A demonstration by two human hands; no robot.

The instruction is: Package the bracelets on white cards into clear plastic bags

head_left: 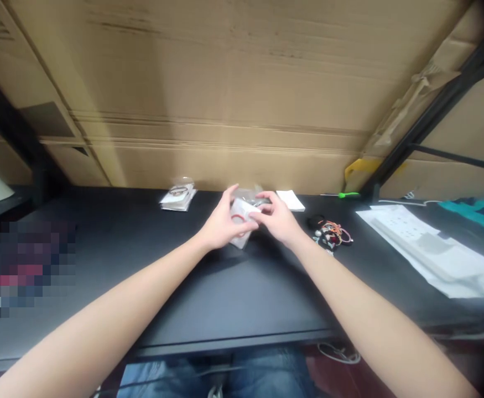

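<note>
Clear plastic bag [240, 239] sits pinched between your hands, held just above the table. Your left hand [224, 221] is partly closed, its fingers curled against the bag, while your right hand [277, 218] meets it with fingertips [258, 213] pressed near the top. The bag looks light, soft and probably slippery, so the stiffer white insert [242, 210] seems the surest place to take hold. A red loop [237, 219] shows through the plastic, but your fingers hide much of it, and the rest of the contents are hard to make out.

Past your right hand, a tangle of colored cords [328, 232] lies on the black table [233, 298], with a white slip [290, 200] beyond your fingertips. Left of your left hand sits a small bagged packet [178, 198]. Far right of your grip lie papers [424, 249].
</note>
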